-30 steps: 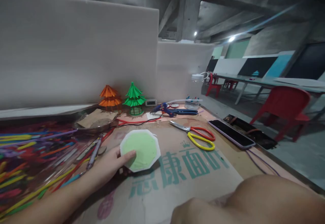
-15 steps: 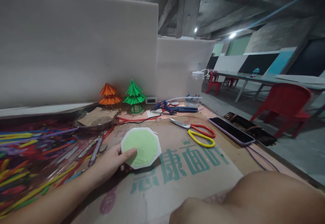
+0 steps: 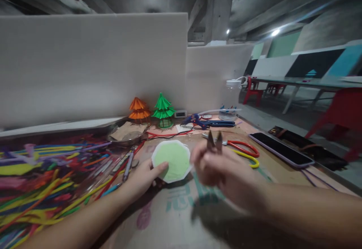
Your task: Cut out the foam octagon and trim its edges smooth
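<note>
My left hand (image 3: 151, 171) is closed on an octagonal piece (image 3: 173, 160), pale green with a white rim. The thumb presses on its green face and the fingers are mostly behind it. Just to the right, my right hand (image 3: 217, 168) is raised over the cardboard and blurred by motion. From its closed fist stick up two dark pointed jaws of pliers (image 3: 210, 142), spread a little apart; the handles are hidden in the hand. Partly covered by this hand, scissors (image 3: 244, 147) with one red and one yellow handle lie on the cardboard sheet (image 3: 158, 222).
Colourful pipe cleaners (image 3: 36, 188) fill the left side. Behind stand an orange pagoda model (image 3: 139, 109), a green one (image 3: 163, 109), a blue glue gun (image 3: 194, 121) and a clear jar (image 3: 232, 100). A phone (image 3: 279, 149) and a black case (image 3: 308, 147) lie at the right edge.
My right hand has risen from the lower edge to beside the green octagon, with the pliers now showing in it. The view has turned slightly left; my left hand keeps its hold.
</note>
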Tool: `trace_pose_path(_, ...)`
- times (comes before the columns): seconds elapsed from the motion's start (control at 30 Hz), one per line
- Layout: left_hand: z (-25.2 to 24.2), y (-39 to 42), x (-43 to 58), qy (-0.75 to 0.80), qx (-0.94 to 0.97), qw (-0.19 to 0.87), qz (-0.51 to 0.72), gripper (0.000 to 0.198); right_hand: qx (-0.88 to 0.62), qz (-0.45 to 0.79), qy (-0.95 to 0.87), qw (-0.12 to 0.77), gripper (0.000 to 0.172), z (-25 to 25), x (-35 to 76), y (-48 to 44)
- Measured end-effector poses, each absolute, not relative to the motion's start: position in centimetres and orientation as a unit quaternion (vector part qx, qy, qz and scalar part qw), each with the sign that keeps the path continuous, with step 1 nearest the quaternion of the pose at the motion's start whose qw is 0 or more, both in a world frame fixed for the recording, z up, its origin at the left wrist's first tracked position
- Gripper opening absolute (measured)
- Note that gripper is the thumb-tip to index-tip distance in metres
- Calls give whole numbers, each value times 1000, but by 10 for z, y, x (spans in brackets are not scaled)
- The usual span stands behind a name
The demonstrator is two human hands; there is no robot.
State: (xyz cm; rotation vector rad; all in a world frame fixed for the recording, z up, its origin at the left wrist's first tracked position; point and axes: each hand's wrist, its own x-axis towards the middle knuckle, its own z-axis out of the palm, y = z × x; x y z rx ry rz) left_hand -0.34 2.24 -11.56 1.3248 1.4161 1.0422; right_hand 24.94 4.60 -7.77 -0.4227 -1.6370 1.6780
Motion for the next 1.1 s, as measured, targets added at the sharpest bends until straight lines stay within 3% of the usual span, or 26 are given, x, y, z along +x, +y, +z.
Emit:
trace_pose_path(0.07, -113, 22, -3, 581, 530, 456, 417, 66, -187, 605, -636, 442, 36, -67, 239, 80)
trace_pose_path(0.23, -112, 23, -2, 578, 526, 459, 421, 71, -282, 585, -651, 393, 50, -107, 235, 115)
trace_pose_path(0.43, -115, 22, -4, 564, 536, 453, 436, 68, -245, 525, -739, 343, 51, -107, 233, 92)
trace_pose_path(0.7, -115, 21, -4, 557, 544, 458, 430, 69, -232, 568, -722, 320, 54, -109, 232, 95)
trace_pose_path(1.1, -106, 16, 3, 546, 585, 447, 400, 57, -233, 590, -701, 325, 43, -114, 231, 90)
